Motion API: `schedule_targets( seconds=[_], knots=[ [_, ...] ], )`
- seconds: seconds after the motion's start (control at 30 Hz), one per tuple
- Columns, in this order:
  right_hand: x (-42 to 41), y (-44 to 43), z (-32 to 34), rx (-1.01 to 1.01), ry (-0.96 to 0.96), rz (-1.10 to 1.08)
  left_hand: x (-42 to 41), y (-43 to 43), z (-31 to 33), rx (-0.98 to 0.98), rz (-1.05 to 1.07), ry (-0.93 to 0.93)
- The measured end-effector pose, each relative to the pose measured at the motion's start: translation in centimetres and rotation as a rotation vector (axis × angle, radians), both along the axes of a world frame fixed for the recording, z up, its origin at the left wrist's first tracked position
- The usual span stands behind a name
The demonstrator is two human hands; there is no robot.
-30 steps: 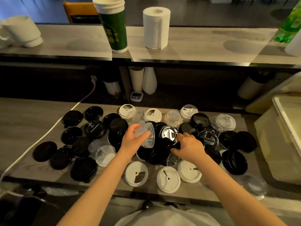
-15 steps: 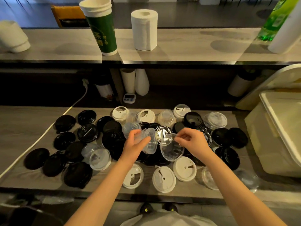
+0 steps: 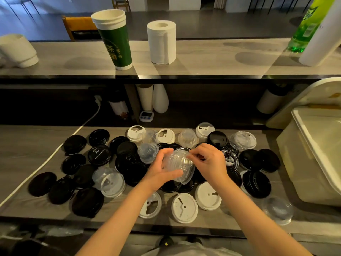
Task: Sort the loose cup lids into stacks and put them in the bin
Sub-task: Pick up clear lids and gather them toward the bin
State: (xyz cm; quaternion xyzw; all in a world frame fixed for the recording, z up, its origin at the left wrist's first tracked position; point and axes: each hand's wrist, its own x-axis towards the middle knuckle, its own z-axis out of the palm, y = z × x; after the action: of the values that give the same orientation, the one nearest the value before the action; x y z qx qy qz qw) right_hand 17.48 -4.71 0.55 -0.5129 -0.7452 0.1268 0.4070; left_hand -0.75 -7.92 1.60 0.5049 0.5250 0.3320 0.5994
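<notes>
Several loose lids lie scattered over the wooden counter point(image 3: 22, 152): black flat lids point(image 3: 99, 155), white flat lids point(image 3: 184, 207) and clear dome lids point(image 3: 147, 152). Above the pile's middle, my left hand point(image 3: 160, 171) grips a nested pair of clear dome lids point(image 3: 180, 166) from the left. My right hand point(image 3: 210, 161) pinches the same clear lids at their upper right rim. The cream plastic bin point(image 3: 304, 163) stands open at the right end of the counter.
A raised shelf behind holds a green paper cup stack point(image 3: 114, 39), a paper towel roll point(image 3: 162, 42), white cups point(image 3: 18, 50) and a green bottle point(image 3: 306, 28). A white cable point(image 3: 55, 152) crosses the counter's left side. A small timer point(image 3: 146, 115) sits under the shelf.
My right hand picked a clear dome lid out of the pile and brought it onto the clear lid in my left hand. Both hands now meet on the nested lids.
</notes>
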Motion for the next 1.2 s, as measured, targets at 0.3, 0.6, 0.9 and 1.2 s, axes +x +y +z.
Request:
schedule_targets(
  seconds=[0.3, 0.6, 0.9, 1.2],
  knots=[
    [1.3, 0.8, 1.4, -0.463, -0.004, 0.268, -0.8, 0.7, 0.6, 0.042, -0.106, 0.165],
    [0.5, 1.3, 2.1, -0.528, -0.072, 0.348, -1.2, 0.8, 0.7, 0.070, -0.100, 0.178],
    [0.0, 1.6, 2.1, -0.568, 0.066, 0.248, -1.1, 1.1, 0.6, 0.075, -0.042, 0.196],
    [0.0, 1.4, 2.4, -0.497, -0.025, 0.247, -1.9, 2.0, 1.3, 0.252, -0.146, 0.522]
  ],
)
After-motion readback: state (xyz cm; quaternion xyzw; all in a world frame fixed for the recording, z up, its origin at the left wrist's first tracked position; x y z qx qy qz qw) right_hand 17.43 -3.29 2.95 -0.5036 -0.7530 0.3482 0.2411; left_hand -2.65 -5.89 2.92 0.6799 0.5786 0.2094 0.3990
